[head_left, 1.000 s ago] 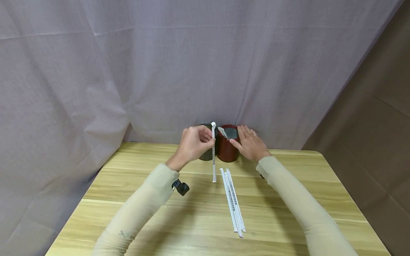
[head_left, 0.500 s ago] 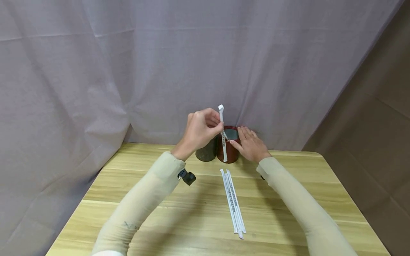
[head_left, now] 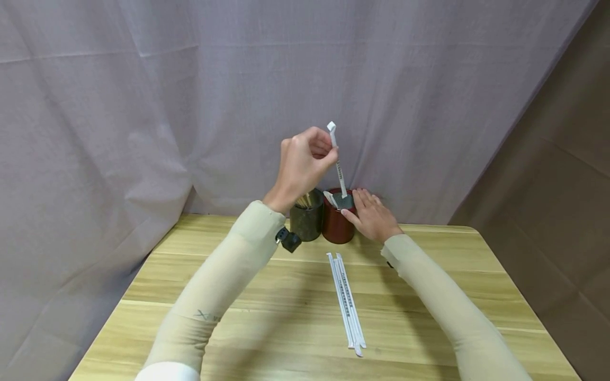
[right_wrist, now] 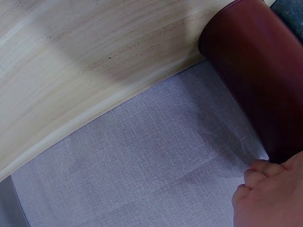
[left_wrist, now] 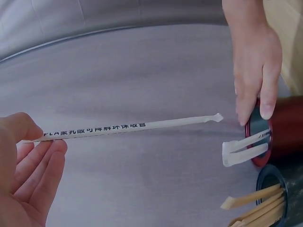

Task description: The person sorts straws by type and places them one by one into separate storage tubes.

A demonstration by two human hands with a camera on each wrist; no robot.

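1. The wrapped straw (head_left: 337, 161) has risen over the last second from table level, where it hung in front of the red cup (head_left: 337, 225), to a steep tilt with its lower tip at the cup's mouth.
2. The left hand (head_left: 302, 164) pinches its upper part between thumb and fingers and has lifted well above the cup; judging by this, the straw is about to go in.
3. The right hand (head_left: 371, 214) has not moved: its fingers lie fairly straight against the cup's right side and rim, steadying it.
4. One wrapped straw (left_wrist: 244, 149) already stands in the cup.
5. Left of the cup, touching it, is the dark cup (head_left: 306, 219) of wooden sticks.
6. In front of the cup, the spare straws (head_left: 347, 301) lie unmoved on the table (head_left: 267, 328).
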